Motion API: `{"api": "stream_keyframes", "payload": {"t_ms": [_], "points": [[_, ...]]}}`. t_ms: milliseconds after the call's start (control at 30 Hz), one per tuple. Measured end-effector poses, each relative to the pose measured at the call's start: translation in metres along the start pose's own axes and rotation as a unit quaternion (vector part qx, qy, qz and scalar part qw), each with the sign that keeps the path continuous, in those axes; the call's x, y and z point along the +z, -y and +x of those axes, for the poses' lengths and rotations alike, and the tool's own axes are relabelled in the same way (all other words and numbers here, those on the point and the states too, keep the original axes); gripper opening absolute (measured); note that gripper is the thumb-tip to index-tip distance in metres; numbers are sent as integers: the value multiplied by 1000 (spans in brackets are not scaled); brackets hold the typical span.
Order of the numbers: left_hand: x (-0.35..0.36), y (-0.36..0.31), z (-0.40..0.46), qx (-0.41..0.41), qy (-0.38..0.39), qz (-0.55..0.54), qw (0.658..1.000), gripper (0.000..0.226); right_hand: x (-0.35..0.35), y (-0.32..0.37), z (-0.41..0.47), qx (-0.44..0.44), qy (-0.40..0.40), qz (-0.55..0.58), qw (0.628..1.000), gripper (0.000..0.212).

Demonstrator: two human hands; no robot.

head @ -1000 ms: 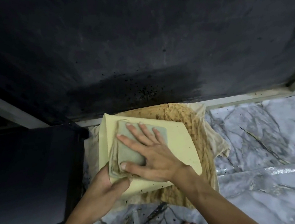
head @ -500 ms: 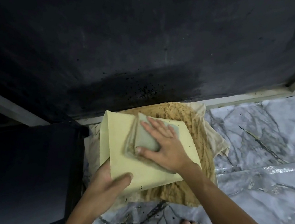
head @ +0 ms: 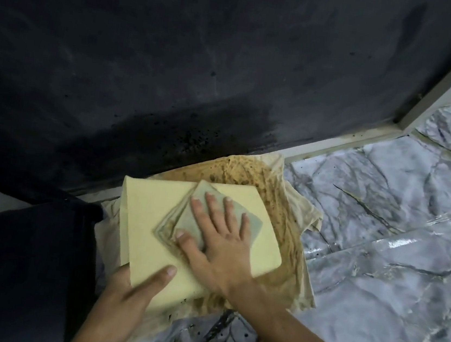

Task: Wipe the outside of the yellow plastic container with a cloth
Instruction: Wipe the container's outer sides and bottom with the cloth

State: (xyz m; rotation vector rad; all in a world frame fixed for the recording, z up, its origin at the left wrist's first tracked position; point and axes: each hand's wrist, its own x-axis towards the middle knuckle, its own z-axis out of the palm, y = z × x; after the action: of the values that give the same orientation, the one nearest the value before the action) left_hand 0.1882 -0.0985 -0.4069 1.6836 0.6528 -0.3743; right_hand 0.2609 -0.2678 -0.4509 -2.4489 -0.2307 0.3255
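Right hand (head: pixel 218 244) flat, fingers spread, pressing folded cloth (head: pixel 199 216) onto yellow container (head: pixel 151 213); left hand (head: pixel 130 290) clamps container's near corner. Container rests on stained rag (head: pixel 279 206). I judge risk: container skidding on rag if left-hand clamp slackens

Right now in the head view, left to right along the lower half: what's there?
Dark object → left hand → yellow container → folded cloth under right hand → stained rag → marble-patterned floor.
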Motion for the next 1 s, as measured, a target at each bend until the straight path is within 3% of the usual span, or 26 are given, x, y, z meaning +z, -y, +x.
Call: {"api": "stream_keyframes", "payload": {"t_ms": [100, 267, 400, 467, 567, 667, 867, 1000], "points": [[3, 1, 3, 1, -3, 2, 1000, 23, 4, 19, 5, -61, 14, 31, 998, 65], [9, 0, 2, 0, -19, -48, 999, 44, -1, -21, -2, 13, -69, 27, 997, 71], [7, 6, 0, -18, -43, -75, 996, 29, -9, -74, -17, 105, -87, 37, 990, 71], [5, 10, -1, -24, -43, -85, 995, 38, -3, -80, -27, 120, -112, 58, 985, 71], [1, 14, -1, -28, -31, -84, 996, 45, 15, -70, -45, 91, -130, 45, 986, 67], [0, 17, -3, -29, -14, -70, 997, 49, 20, -57, -51, 45, -93, 21, 994, 61], [1, 11, -1, -4, 9, -43, 999, 60, -3, 9, 6, -112, 17, -4, 994, 60], [5, -2, -2, 10, 14, -25, 1000, 59, -6, 31, 34, -134, 5, 18, 991, 67]]}}
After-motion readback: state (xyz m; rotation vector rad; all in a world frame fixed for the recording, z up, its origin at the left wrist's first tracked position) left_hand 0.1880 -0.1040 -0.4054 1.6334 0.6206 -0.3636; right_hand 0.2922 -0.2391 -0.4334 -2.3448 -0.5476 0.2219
